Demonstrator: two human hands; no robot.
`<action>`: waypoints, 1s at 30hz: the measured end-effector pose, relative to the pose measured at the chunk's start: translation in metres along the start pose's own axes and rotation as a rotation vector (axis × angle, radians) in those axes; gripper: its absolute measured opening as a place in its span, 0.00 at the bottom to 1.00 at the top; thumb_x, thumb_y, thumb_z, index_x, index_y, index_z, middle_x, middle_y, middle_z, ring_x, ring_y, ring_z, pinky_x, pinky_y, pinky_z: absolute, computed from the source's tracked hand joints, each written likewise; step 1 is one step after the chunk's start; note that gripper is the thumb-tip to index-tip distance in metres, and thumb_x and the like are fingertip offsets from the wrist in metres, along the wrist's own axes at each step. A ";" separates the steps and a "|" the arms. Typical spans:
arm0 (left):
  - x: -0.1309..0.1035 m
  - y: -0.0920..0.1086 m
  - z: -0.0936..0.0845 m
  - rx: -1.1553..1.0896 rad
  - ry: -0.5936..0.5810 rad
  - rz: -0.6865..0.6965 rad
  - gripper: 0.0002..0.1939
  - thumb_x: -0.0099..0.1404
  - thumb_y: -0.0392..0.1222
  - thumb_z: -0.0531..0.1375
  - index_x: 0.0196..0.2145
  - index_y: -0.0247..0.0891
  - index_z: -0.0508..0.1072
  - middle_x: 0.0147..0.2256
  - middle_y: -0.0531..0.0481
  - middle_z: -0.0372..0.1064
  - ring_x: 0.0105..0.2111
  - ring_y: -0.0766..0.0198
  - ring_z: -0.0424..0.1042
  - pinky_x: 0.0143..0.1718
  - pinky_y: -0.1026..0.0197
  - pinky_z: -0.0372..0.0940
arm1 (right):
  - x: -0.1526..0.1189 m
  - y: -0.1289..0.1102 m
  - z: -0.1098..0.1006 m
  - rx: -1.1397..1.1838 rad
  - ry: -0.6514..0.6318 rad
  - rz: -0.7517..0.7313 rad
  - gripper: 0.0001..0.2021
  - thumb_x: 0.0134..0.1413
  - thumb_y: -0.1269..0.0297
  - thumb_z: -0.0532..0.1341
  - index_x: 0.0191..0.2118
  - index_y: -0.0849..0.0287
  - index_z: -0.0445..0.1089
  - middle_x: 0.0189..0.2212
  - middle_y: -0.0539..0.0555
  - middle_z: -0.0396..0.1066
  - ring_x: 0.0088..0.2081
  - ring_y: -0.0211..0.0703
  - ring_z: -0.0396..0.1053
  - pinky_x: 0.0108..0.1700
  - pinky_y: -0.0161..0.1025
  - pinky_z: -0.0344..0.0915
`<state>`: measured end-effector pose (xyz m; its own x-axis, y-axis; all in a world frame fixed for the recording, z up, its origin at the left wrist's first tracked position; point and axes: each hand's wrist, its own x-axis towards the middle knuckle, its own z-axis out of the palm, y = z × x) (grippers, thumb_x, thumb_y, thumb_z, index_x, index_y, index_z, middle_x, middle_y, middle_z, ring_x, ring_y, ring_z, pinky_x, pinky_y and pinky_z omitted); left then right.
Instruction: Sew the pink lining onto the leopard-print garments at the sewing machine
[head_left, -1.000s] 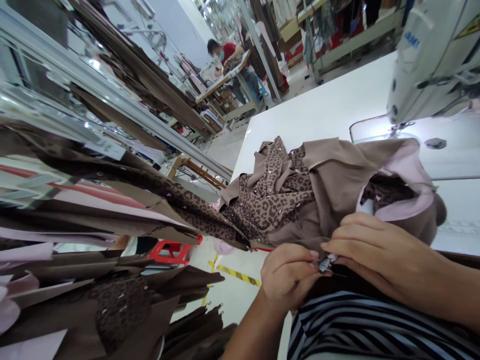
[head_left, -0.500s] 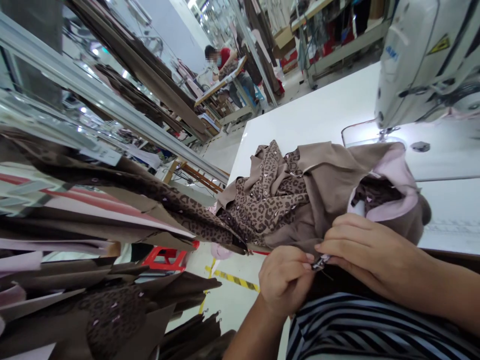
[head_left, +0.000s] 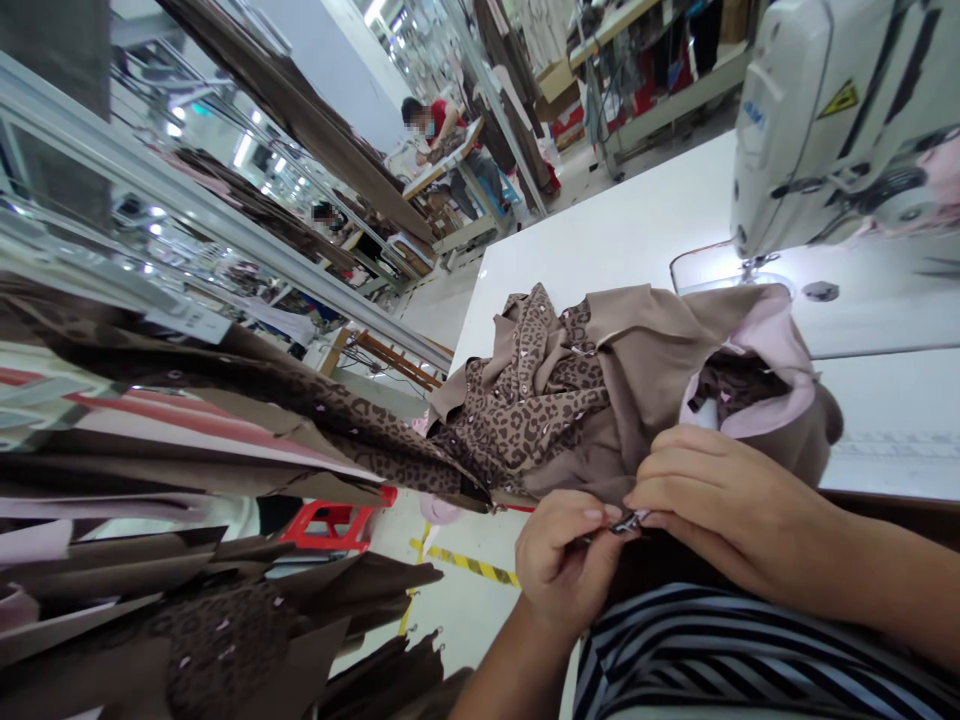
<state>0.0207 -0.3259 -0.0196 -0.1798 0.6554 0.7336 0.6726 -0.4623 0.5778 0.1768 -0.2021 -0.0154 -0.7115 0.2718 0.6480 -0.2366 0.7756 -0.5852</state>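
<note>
A brown garment with a leopard-print part and a pink lining lies bunched at the near edge of the white sewing table. My left hand and my right hand meet at the garment's lower edge, just above my striped shirt. Both pinch the fabric around a small dark metal piece held between the fingertips. What the piece is, I cannot tell.
A white sewing machine stands at the table's far right. Stacks of brown and leopard-print fabric pieces hang on the left. A red stool stands on the floor below. Another person sits at a distant table.
The view has drifted slightly left and down. My hands stay at the same spot on the garment's edge, with the fingers shifting a little around the small piece.
</note>
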 end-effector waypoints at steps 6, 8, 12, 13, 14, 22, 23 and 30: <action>0.009 -0.001 -0.002 0.051 -0.124 -0.012 0.04 0.72 0.39 0.63 0.43 0.37 0.75 0.32 0.48 0.78 0.32 0.66 0.78 0.36 0.64 0.74 | 0.004 0.001 -0.006 -0.047 -0.058 -0.064 0.11 0.71 0.74 0.51 0.41 0.60 0.70 0.34 0.53 0.73 0.36 0.42 0.64 0.43 0.39 0.65; 0.010 -0.001 -0.002 0.048 -0.130 0.011 0.03 0.73 0.38 0.61 0.40 0.36 0.75 0.33 0.48 0.79 0.32 0.67 0.78 0.36 0.65 0.74 | 0.005 0.001 -0.005 -0.045 -0.039 -0.059 0.11 0.71 0.74 0.51 0.40 0.59 0.70 0.33 0.52 0.73 0.36 0.42 0.64 0.43 0.39 0.65; 0.010 -0.002 -0.002 0.054 -0.114 0.025 0.03 0.72 0.38 0.63 0.39 0.36 0.75 0.32 0.48 0.79 0.31 0.67 0.78 0.36 0.65 0.74 | 0.006 0.000 -0.005 -0.041 0.002 -0.061 0.13 0.72 0.73 0.49 0.39 0.59 0.69 0.32 0.52 0.72 0.35 0.41 0.64 0.43 0.38 0.65; 0.010 -0.002 -0.002 0.053 -0.110 0.020 0.03 0.72 0.38 0.63 0.40 0.36 0.75 0.32 0.48 0.79 0.31 0.67 0.78 0.36 0.65 0.74 | 0.007 0.000 -0.005 -0.047 -0.009 -0.070 0.13 0.72 0.73 0.50 0.39 0.59 0.69 0.32 0.52 0.73 0.35 0.41 0.65 0.42 0.38 0.65; 0.009 -0.002 -0.001 0.051 -0.107 0.014 0.03 0.72 0.39 0.63 0.40 0.37 0.75 0.32 0.48 0.79 0.31 0.67 0.78 0.36 0.65 0.74 | 0.007 0.000 -0.006 -0.052 -0.014 -0.078 0.13 0.72 0.73 0.50 0.39 0.59 0.70 0.32 0.52 0.73 0.35 0.40 0.65 0.42 0.38 0.66; 0.006 -0.004 -0.001 0.017 -0.097 -0.027 0.04 0.72 0.40 0.63 0.41 0.38 0.76 0.31 0.48 0.79 0.30 0.66 0.79 0.35 0.65 0.74 | 0.006 0.000 -0.003 -0.056 0.018 -0.080 0.14 0.74 0.72 0.49 0.40 0.60 0.71 0.31 0.53 0.73 0.34 0.40 0.66 0.41 0.39 0.67; 0.005 -0.005 -0.001 0.012 -0.095 -0.031 0.04 0.72 0.40 0.63 0.41 0.38 0.76 0.31 0.48 0.79 0.30 0.66 0.79 0.35 0.65 0.74 | 0.005 0.000 -0.001 -0.053 0.029 -0.075 0.14 0.74 0.71 0.49 0.40 0.60 0.71 0.31 0.53 0.73 0.34 0.40 0.66 0.41 0.40 0.67; 0.004 -0.006 -0.001 -0.018 -0.094 -0.038 0.03 0.72 0.39 0.64 0.41 0.39 0.77 0.32 0.49 0.79 0.30 0.66 0.78 0.34 0.65 0.74 | 0.008 0.000 -0.006 -0.077 0.003 -0.098 0.13 0.73 0.72 0.50 0.41 0.60 0.72 0.32 0.53 0.74 0.35 0.40 0.67 0.41 0.38 0.68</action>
<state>0.0155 -0.3209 -0.0194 -0.1359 0.7255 0.6746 0.6532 -0.4464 0.6117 0.1748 -0.1963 -0.0073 -0.6856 0.1939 0.7017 -0.2537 0.8398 -0.4800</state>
